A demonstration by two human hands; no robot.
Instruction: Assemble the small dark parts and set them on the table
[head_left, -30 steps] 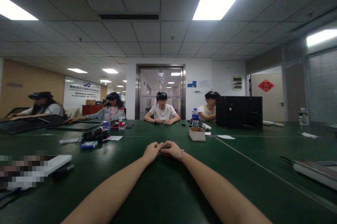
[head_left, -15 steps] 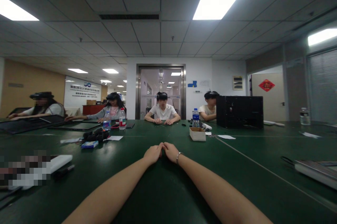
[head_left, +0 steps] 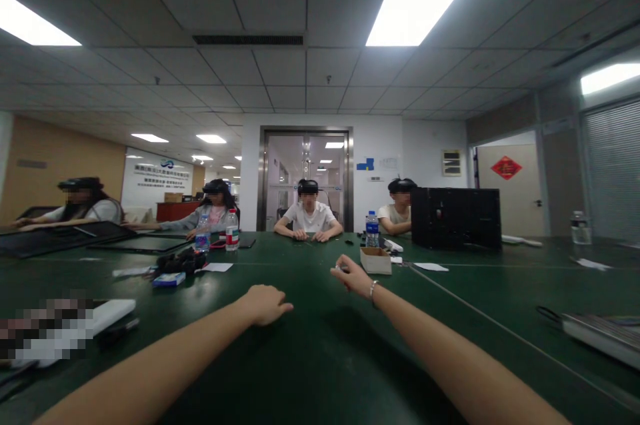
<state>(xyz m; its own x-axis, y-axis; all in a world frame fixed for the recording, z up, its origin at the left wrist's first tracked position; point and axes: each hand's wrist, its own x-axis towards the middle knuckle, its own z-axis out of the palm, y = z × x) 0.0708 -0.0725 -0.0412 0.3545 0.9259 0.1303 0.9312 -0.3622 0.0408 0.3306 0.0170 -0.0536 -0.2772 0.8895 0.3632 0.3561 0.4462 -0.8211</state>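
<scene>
My left hand (head_left: 267,305) is over the green table (head_left: 310,358), back of the hand upward and thumb apart from the fingers. It looks open, with nothing seen in it. Farther out and to the right, my right hand (head_left: 353,275), with a silver bracelet at the wrist, has its fingers bent in a pinch. A small pale spot shows at the fingertips, too small to name. Just beyond this hand stands a small open cardboard box (head_left: 376,261).
Behind the box are a blue-labelled bottle (head_left: 372,230) and a black computer case (head_left: 456,217). Left lie a dark cable bundle (head_left: 179,264), a blue packet (head_left: 169,280) and a red-labelled bottle (head_left: 232,230). A metal-cased device (head_left: 600,342) lies right. Several people with headsets sit around the table.
My hands, together at the fingertips before, have moved apart. The left came back and to the left; the right moved to the right, closer to the box. The view tilted up slightly.
</scene>
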